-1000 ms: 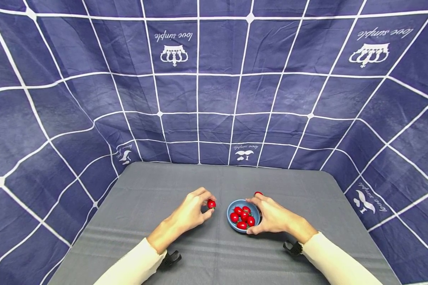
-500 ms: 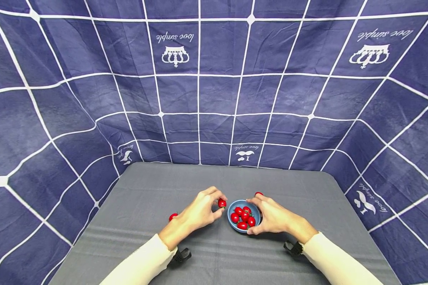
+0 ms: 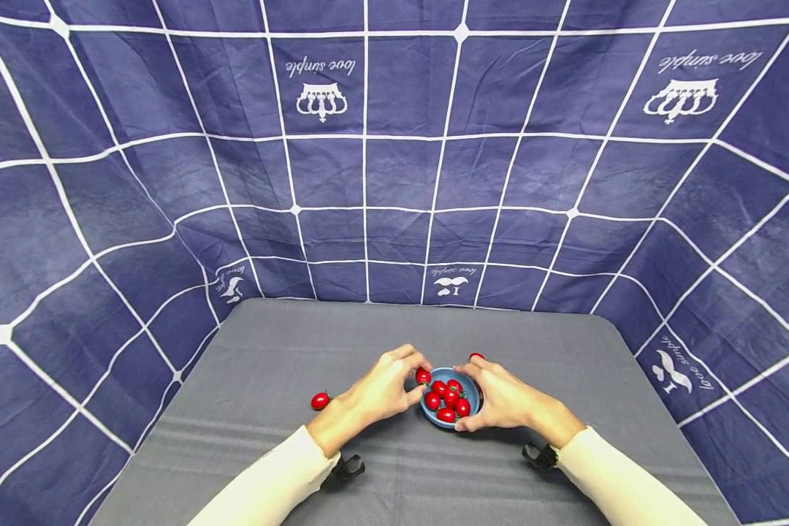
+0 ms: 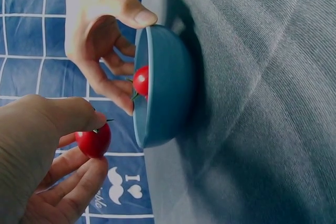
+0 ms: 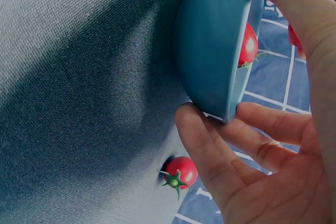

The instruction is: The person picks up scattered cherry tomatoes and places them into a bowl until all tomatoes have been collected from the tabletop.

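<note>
My left hand [image 3: 384, 386] pinches a cherry tomato [image 4: 94, 141] between thumb and fingertips, held at the left rim of a blue bowl [image 4: 170, 87]. Several red cherry tomatoes [image 3: 450, 399] with green stems lie inside that bowl. On its right side, my right hand [image 3: 509, 398] grips the rim, thumb at the near edge and fingers at the far edge. In the right wrist view the fingers [image 5: 257, 145] curl around the bowl's edge and underside.
A loose tomato [image 3: 320, 400] lies on the grey cloth left of my left wrist. Another tomato [image 5: 180, 172] sits just beyond my right hand, mostly hidden in the head view. A blue curtain [image 3: 394, 183] with white lines surrounds the table [image 3: 289, 343].
My left hand has moved right with its tomato, from apart from the bowl to the bowl's left rim. The loose tomato on the left has come into sight. My right hand stays put.
</note>
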Motion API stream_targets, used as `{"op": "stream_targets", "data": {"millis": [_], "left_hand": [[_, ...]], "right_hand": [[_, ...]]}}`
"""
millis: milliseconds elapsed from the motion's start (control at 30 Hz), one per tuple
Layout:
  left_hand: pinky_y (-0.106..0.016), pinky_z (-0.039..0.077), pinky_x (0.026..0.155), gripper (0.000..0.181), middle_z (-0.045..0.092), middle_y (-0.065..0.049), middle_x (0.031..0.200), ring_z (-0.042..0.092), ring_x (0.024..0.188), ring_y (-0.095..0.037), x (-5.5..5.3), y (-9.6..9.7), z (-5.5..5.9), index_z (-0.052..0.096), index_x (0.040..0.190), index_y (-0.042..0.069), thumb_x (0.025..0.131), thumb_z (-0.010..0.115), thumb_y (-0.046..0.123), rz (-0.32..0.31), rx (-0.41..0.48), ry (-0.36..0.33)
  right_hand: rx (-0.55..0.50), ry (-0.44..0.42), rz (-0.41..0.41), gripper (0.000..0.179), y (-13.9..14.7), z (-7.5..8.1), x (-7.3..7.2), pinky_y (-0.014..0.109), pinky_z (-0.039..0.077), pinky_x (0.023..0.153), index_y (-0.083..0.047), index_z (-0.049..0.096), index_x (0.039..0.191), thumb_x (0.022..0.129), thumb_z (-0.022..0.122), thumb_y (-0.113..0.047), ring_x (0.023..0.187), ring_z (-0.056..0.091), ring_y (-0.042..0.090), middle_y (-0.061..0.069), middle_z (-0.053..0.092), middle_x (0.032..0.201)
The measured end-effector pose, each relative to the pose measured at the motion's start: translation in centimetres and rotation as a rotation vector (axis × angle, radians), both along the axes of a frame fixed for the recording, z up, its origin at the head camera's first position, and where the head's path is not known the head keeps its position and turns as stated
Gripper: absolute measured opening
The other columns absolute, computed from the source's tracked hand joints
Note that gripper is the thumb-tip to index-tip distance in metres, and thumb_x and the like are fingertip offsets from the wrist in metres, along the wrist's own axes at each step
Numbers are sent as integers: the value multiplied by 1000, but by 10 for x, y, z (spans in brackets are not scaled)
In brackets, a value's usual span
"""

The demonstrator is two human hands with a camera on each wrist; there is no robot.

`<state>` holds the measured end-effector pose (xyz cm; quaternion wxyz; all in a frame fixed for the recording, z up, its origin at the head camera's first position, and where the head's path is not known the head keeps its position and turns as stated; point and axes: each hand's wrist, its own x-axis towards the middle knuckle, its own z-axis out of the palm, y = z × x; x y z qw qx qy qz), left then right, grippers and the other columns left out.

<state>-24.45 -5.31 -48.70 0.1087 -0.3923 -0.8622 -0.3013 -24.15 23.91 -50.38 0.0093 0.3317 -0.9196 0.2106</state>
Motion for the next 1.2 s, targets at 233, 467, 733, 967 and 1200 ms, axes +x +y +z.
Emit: {"op": "stream_targets", "data": {"millis": [233, 467, 733, 967, 1200], "left_hand": [[-27, 68, 88, 30, 78, -9, 117, 82, 96, -29, -2, 9, 0, 82, 122, 3, 94, 91, 6, -20, -27, 20], [-26, 66, 86, 30, 78, -9, 118, 81, 95, -30, -4, 11, -1, 82, 123, 3, 95, 91, 7, -30, -41, 16], [-32, 68, 92, 32, 78, -9, 121, 81, 102, -29, -6, 12, -2, 82, 125, 4, 95, 92, 9, -25, -64, 11], [-41, 68, 107, 45, 78, -5, 133, 82, 119, -26, -4, 8, -1, 80, 136, 12, 95, 95, 18, 27, -141, -3], [-41, 69, 106, 46, 78, -3, 134, 81, 118, -23, -1, 5, -1, 81, 138, 14, 96, 96, 23, 46, -157, 6]], "right_hand": [[16, 2, -1, 97, 0, -1, -1, 32, 66, 92, 3, 74, 145, 74, 107, -54, 100, 77, 20, 3, 69, 115], [17, 3, 0, 98, 1, 0, -2, 33, 66, 93, 4, 74, 146, 74, 107, -55, 102, 77, 20, 4, 70, 116], [15, 6, 2, 98, 1, -1, -1, 34, 67, 94, 4, 74, 145, 74, 108, -55, 102, 77, 19, 3, 70, 117], [12, 5, 5, 97, 0, -1, -1, 30, 66, 91, 3, 74, 145, 74, 107, -54, 100, 76, 18, 2, 70, 116], [11, -6, 2, 97, -1, -1, -2, 30, 65, 90, 4, 74, 145, 74, 107, -53, 99, 75, 18, 3, 69, 116]]}}
